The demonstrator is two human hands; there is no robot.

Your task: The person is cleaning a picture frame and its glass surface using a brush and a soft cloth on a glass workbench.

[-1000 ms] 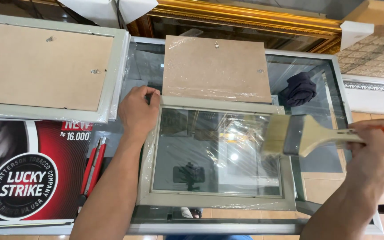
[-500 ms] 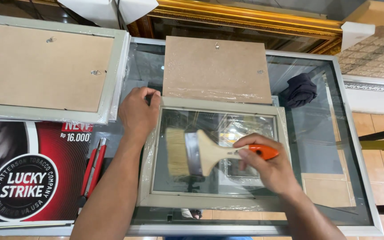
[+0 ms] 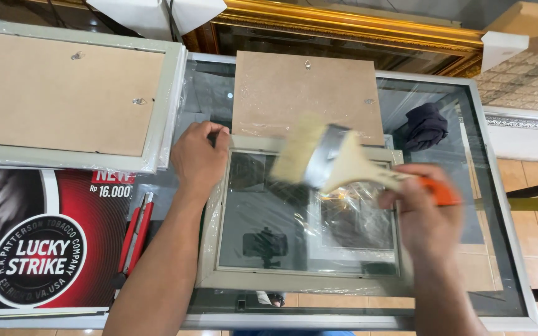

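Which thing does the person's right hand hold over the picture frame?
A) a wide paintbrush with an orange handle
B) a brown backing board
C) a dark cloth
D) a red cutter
A: the right hand grips the orange handle of the paintbrush, its pale bristles above the glass of the picture frame.

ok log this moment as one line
left hand: pressing top-left corner of grey picture frame | right hand: grip on orange-handled paintbrush, bristles over frame's glass, blurred | surface: glass table

R hand (image 3: 428, 214) w/ brush (image 3: 322, 158) (blurred), L hand (image 3: 199, 158) on frame (image 3: 213, 249)
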